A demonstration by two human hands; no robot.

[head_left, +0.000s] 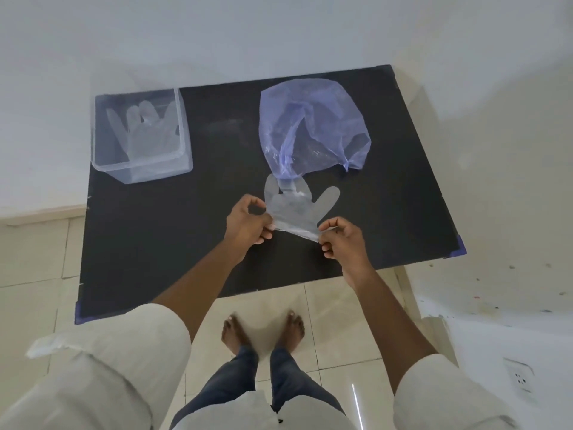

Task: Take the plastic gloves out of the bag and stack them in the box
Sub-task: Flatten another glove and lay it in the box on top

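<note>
A clear plastic glove (297,206) is stretched between my hands just in front of the bag. My left hand (248,218) pinches its cuff at the left corner and my right hand (341,240) pinches the right corner. The glove's fingertips reach the mouth of the crumpled purple plastic bag (313,128), which lies at the far middle of the black table (155,237). A clear plastic box (141,169) stands at the table's far left with flat clear gloves (148,131) lying inside it.
The table stands against a white wall (279,32). A white surface with paint specks (496,293) and a wall socket (521,380) lies to the right. My bare feet (263,330) stand on pale floor tiles at the table's near edge.
</note>
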